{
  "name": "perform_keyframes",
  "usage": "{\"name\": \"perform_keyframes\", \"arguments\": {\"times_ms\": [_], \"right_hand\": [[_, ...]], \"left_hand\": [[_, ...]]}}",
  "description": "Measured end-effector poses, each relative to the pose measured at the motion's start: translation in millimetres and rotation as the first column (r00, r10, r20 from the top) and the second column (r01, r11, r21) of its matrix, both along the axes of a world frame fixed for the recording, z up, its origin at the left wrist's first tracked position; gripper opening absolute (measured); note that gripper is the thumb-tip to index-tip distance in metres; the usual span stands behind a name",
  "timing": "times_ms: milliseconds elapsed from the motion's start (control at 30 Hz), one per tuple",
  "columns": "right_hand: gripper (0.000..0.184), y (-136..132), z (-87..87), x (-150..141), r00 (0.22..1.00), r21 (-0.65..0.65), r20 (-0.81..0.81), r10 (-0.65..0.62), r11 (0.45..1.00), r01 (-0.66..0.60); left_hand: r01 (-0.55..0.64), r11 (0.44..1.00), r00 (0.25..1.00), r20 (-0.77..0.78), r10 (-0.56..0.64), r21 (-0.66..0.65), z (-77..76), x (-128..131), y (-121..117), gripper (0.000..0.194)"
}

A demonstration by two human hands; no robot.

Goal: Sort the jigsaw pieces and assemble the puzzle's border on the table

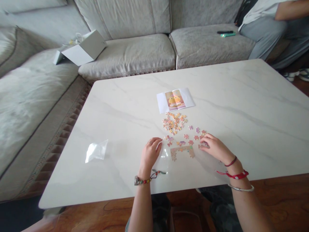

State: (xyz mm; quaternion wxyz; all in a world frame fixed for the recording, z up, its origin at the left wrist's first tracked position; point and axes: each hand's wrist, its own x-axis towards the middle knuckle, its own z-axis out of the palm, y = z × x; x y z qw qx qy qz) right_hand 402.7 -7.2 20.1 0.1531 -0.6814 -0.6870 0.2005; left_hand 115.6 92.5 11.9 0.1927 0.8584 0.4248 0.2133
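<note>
The left hand [149,154] wears a ring [150,141] and beaded bracelet [142,180]; the right hand [217,149], a dark cord [231,161], red band [235,175], silver bangle [241,188].

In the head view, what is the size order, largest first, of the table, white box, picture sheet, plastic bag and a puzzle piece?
table
white box
picture sheet
plastic bag
puzzle piece
The box is farther off, so its real size is unsure.
</note>
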Motion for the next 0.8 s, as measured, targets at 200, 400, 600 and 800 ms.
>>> {"name": "perform_keyframes", "arguments": {"times_ms": [200, 400, 600, 800], "right_hand": [[0.002, -1, -9.5, 4, 0.999, 0.001, -0.005, 0.037, 0.999, -0.037], [0.007, -1, -4.8, 2, 1.000, 0.018, -0.010, 0.015, 1.000, -0.015], [0.012, 0, -0.3, 0, 1.000, 0.007, -0.029, -0.008, 1.000, 0.008], [0.012, -1, 1.6, -1, 0.997, 0.004, -0.079, -0.006, 1.000, 0.007]], "left_hand": [[0.005, 1.000, 1.000, -0.005, -0.005, 0.008, 7.0, 5, -2, 0.020], [0.018, 0.999, 1.000, 0.004, -0.018, 0.043, 4.8, 5, -2, 0.019], [0.018, 0.999, 1.000, 0.008, -0.019, 0.039, 1.2, 7, -1, 0.019], [0.020, 0.999, 1.000, 0.004, -0.021, 0.043, 0.7, 8, 0, 0.020]]}}
